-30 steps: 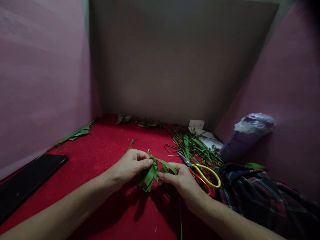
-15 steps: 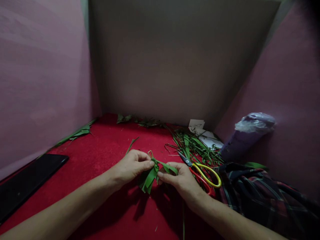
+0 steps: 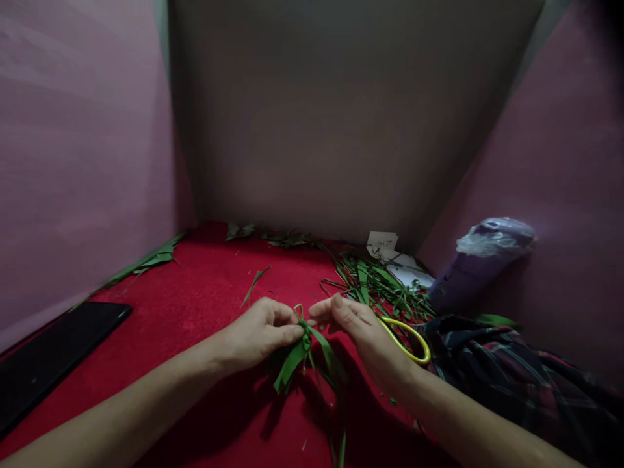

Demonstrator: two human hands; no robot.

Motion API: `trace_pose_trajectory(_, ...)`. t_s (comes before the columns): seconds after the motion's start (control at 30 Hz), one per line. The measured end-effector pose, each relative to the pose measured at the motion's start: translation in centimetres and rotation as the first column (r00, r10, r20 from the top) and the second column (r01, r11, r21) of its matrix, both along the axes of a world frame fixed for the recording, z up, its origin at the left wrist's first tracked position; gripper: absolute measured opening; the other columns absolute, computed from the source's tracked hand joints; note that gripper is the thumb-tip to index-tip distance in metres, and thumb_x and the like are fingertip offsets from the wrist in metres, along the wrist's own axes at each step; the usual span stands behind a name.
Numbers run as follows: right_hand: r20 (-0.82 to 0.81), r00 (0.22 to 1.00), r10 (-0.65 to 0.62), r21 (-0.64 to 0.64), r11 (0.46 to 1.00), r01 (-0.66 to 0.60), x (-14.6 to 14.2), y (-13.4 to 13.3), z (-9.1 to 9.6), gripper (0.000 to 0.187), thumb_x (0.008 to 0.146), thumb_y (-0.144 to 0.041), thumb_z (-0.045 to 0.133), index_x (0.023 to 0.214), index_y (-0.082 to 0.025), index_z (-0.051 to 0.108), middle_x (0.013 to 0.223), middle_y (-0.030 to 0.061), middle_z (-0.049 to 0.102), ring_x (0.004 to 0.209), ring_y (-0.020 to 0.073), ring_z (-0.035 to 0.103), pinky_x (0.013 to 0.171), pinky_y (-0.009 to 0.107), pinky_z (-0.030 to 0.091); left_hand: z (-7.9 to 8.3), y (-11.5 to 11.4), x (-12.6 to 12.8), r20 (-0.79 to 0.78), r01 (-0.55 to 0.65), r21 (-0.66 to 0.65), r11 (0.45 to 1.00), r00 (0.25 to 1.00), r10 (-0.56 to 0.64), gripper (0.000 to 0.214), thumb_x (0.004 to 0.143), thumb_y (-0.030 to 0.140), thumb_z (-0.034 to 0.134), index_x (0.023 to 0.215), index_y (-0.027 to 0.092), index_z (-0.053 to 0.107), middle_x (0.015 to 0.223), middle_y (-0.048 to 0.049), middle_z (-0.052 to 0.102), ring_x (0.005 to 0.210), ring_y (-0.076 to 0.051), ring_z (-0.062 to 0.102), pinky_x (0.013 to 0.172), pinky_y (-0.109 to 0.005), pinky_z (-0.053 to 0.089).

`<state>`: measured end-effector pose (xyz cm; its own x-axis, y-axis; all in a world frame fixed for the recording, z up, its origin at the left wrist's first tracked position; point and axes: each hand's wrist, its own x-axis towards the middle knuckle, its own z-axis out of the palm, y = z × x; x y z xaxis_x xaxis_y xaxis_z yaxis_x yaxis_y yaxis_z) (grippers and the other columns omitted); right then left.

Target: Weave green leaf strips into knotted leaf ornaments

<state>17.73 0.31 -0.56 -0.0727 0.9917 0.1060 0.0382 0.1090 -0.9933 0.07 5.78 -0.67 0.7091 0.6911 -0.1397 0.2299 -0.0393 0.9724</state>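
My left hand (image 3: 260, 335) pinches a knotted bundle of green leaf strips (image 3: 292, 365) between thumb and fingers. Flat strip ends hang down from the knot, and a small thin loop (image 3: 299, 308) sticks up above it. Just right of the bundle is my right hand (image 3: 363, 328), its fingers loosely stretched towards the loop, with nothing visibly held in them. Whether its fingertips touch the bundle I cannot tell. Beside and partly under my right hand lie scissors, of which mainly a yellow handle (image 3: 423, 351) shows.
Red cloth (image 3: 209, 273) covers the surface. Cut leaves and stems (image 3: 380, 283) are heaped at the back right, near white paper (image 3: 409, 270). A purple plastic-wrapped roll (image 3: 468, 266) leans at the right wall behind plaid fabric (image 3: 511, 377). A black flat device (image 3: 63, 351) lies left.
My right hand has let go of the leaf strip and moved up, now covering the scissors' blades. The freed strip hangs down at the right. My left hand keeps its pinch.
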Motion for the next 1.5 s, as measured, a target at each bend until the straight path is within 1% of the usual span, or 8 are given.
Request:
trace_pose_trajectory(0.07,0.013,1.0,-0.01,0.01,1.0,0.01,0.0,0.0,0.0,0.049,0.082,-0.058,0.046,0.077,-0.015,0.068,0.075,0.0052,0.065,0.073,0.0156,0.057,0.072,0.028,0.042,-0.1,-0.1,0.0,-0.015,0.022,0.008,1.0,1.0,-0.022,0.032,0.071,0.045,0.059,0.059,0.016,0.051,0.05,0.0066,0.04,0.045,-0.008,0.031,0.047,-0.024,0.022)
trace_pose_trajectory(0.2,0.04,0.999,0.003,-0.112,0.994,0.001,-0.3,0.0,-0.6,0.034,0.066,-0.048,0.07,0.064,-0.016,0.059,0.058,-0.0029,0.053,0.052,0.0092,0.045,0.051,0.022,0.035,-0.2,-0.2,-0.1,-0.025,0.062,0.02,0.998,0.998,-0.062,0.032,0.073,0.043,0.057,0.058,0.017,0.048,0.05,0.0078,0.036,0.045,-0.007,0.027,0.045,-0.024,0.02)
trace_pose_trajectory(0.27,0.051,0.999,0.006,-0.135,0.991,0.0,-0.5,0.0,-1.0,0.032,0.063,-0.043,0.072,0.061,-0.016,0.055,0.055,-0.0045,0.049,0.049,0.0076,0.041,0.048,0.021,0.031,-0.3,-0.4,-0.1,-0.033,0.078,0.025,0.997,0.996,-0.077,0.031,0.075,0.041,0.055,0.057,0.017,0.046,0.05,0.0084,0.033,0.045,-0.007,0.025,0.044,-0.023,0.018)
trace_pose_trajectory(0.43,0.118,0.993,0.018,-0.101,0.995,-0.006,-0.8,-0.1,-1.4,0.023,0.069,-0.035,0.064,0.06,-0.016,0.055,0.055,-0.0041,0.048,0.049,0.0076,0.039,0.047,0.021,0.03,-0.2,-0.5,0.0,-0.068,0.098,0.079,0.992,0.993,-0.093,0.029,0.075,0.037,0.054,0.056,0.017,0.045,0.051,0.0082,0.032,0.047,-0.007,0.025,0.045,-0.024,0.018)
trace_pose_trajectory(0.8,0.152,0.984,-0.091,-0.027,0.995,0.096,-1.1,-0.4,-2.2,0.023,0.075,-0.034,0.059,0.063,-0.015,0.053,0.057,-0.0036,0.046,0.054,0.0088,0.039,0.049,0.021,0.031,-0.7,-0.4,0.6,-0.04,0.006,-0.023,1.0,0.999,-0.007,0.031,0.069,0.043,0.058,0.055,0.016,0.05,0.048,0.0074,0.035,0.044,-0.007,0.027,0.044,-0.024,0.019)
trace_pose_trajectory(1.17,0.067,0.993,-0.096,-0.077,0.992,0.101,-1.0,-0.1,-1.6,0.039,0.081,-0.05,0.051,0.067,-0.014,0.058,0.057,-0.0023,0.048,0.051,0.0092,0.041,0.048,0.021,0.032,-0.2,-0.4,0.4,-0.001,-0.023,-0.034,0.999,1.0,0.023,0.03,0.07,0.04,0.06,0.056,0.015,0.05,0.047,0.0073,0.038,0.044,-0.006,0.028,0.044,-0.023,0.02)
trace_pose_trajectory(1.37,0.041,0.997,-0.058,-0.144,0.988,0.064,-1.1,-0.4,-1.2,0.039,0.073,-0.051,0.061,0.058,-0.017,0.05,0.053,-0.0055,0.04,0.048,0.0077,0.034,0.043,0.02,0.026,0.0,-0.3,0.3,0.009,-0.015,-0.018,1.0,1.0,0.016,0.03,0.069,0.041,0.06,0.056,0.016,0.049,0.049,0.0063,0.042,0.045,-0.007,0.033,0.045,-0.023,0.024)
trace_pose_trajectory(1.5,0.011,0.999,-0.053,-0.174,0.983,0.054,-1.3,-0.6,-0.9,0.033,0.069,-0.045,0.066,0.06,-0.016,0.053,0.056,-0.0035,0.05,0.05,0.0086,0.042,0.047,0.021,0.031,0.2,-0.3,0.3,0.012,-0.048,-0.011,0.999,0.999,0.048,0.03,0.066,0.042,0.061,0.056,0.017,0.048,0.049,0.0066,0.042,0.044,-0.007,0.033,0.045,-0.023,0.024)
